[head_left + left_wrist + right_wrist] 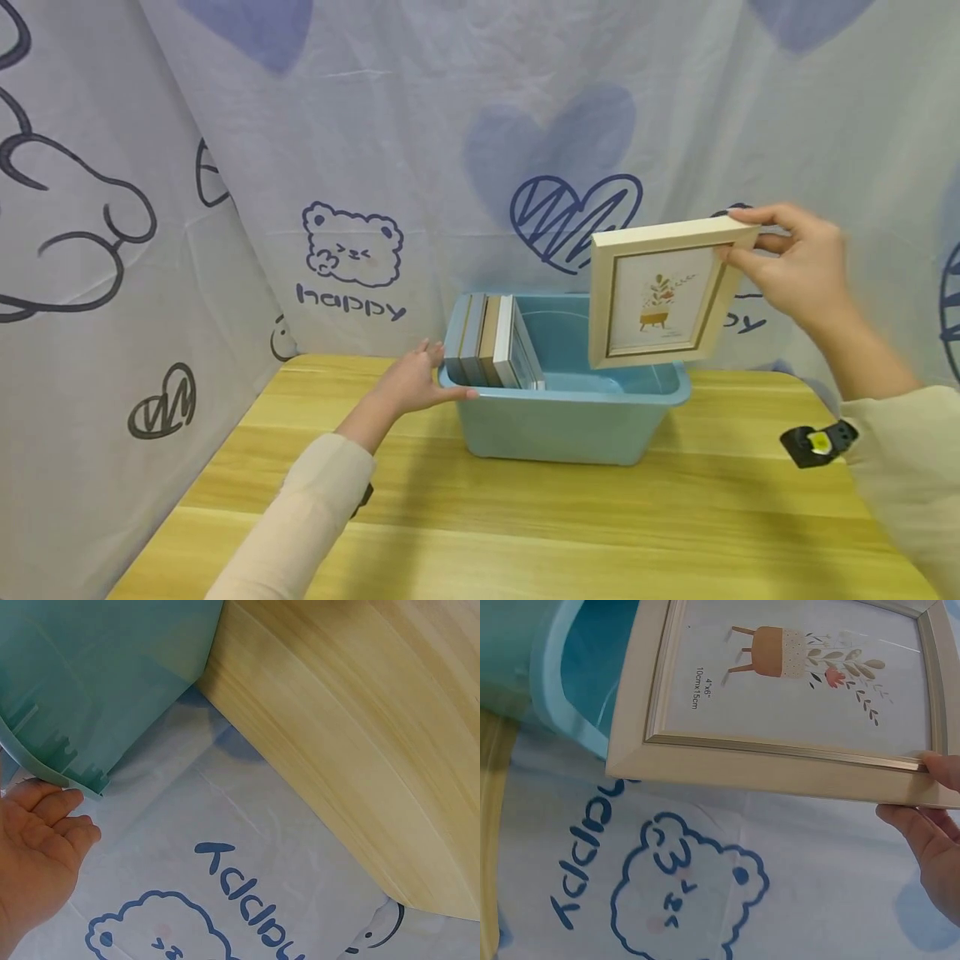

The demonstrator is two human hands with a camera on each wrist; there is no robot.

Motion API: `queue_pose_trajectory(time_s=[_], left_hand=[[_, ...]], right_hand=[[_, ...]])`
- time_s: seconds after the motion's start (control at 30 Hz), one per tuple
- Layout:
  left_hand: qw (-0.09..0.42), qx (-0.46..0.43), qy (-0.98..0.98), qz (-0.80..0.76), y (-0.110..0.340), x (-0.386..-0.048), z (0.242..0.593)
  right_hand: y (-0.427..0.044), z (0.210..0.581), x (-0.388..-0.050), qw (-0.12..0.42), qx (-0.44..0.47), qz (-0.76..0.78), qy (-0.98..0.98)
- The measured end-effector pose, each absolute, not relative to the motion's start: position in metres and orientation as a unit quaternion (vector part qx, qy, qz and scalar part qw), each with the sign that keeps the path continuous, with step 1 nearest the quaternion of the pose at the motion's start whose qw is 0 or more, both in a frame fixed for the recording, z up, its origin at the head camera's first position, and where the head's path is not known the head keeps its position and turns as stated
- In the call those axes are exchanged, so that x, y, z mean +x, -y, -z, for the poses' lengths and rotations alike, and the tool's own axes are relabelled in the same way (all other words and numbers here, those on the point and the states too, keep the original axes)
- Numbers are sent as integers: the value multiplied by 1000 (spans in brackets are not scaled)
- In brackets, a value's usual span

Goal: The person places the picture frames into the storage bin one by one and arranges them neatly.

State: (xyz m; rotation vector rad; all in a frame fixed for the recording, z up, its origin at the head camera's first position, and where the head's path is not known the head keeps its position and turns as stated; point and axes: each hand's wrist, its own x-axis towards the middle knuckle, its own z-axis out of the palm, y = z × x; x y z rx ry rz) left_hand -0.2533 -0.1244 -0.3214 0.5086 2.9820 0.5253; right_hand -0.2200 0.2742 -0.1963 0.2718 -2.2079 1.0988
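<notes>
A cream picture frame (667,292) with a potted-plant print is held up by my right hand (798,267), which pinches its upper right corner, thumb on the front. It hangs tilted above the right part of a light blue plastic bin (555,425). In the right wrist view, the picture frame (780,765) fills the top, with my fingers (922,840) at its edge. Several picture frames (491,342) stand upright side by side at the bin's left end. My left hand (412,383) grips the bin's left rim, thumb along the front; the left wrist view shows fingers (56,806) curled beneath the rim.
The bin stands near the back edge of a wood-grain table (600,533). Behind and to the left hangs a pale curtain (420,167) printed with hearts and cartoon bears. Each wrist wears a dark strap; the right strap (817,442) shows a yellow patch.
</notes>
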Motion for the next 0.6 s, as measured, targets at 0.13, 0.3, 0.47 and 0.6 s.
queue_pose_trajectory(time_s=[0.13,0.3,0.47,0.6], left_hand=[[33,168,-971,-170,125,-254,322],[33,168,-970,-170,125,-254,322],[32,168,-970,-171,125,-253,321],[31,169,-970,-172,125,-253,321]], right_hand=[[-260,203,-225,308,98,-405,856],[-247,214,-231,304,120,-412,851],[-242,230,-239,294,140,-417,848],[-239,246,-246,290,152,-412,850]])
